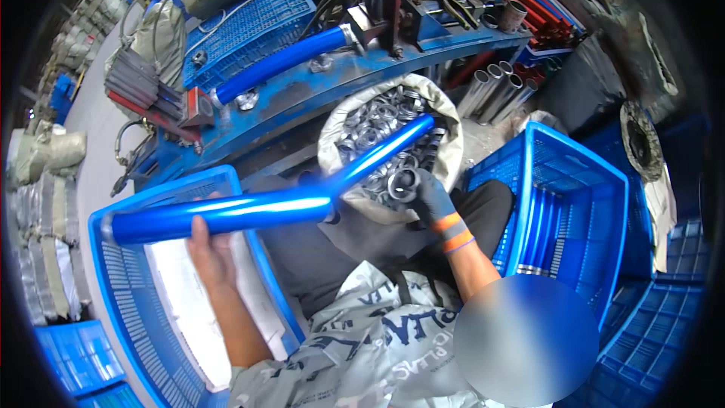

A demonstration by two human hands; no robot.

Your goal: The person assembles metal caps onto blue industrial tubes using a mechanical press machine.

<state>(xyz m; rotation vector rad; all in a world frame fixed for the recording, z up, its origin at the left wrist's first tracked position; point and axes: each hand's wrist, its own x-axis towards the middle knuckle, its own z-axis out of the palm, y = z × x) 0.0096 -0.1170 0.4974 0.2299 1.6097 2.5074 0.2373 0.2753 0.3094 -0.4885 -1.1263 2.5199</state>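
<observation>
Presently, the bare left hand (214,245) is closed around a thick, shiny blue tube with a silver end (219,215), and its thumb rests against the near side. This thick tube is held nearly level, above a blue plastic crate with slotted walls (132,302), inside which some flat white material (170,264) can be seen. The right end of the tube is blurred. From near this end, a narrower-looking glossy blue tube (385,153) goes slanting up to the right, over the sack; I cannot tell whether the two tubes are joined.

The right hand (433,200) wears a dark grey glove with an orange cuff. Its fingers are clamped on a round silver metal ring (402,184), at the near right side of an open whitish fabric sack (451,136). The sack contains many loose silver metal rings (370,132).

To the right stands a deep blue plastic crate (593,227), with several silver-ended blue tubes (540,227) inside. Behind the sack, a blue-painted metal bench (264,117) carries one more blue tube, set slantwise (283,64).
</observation>
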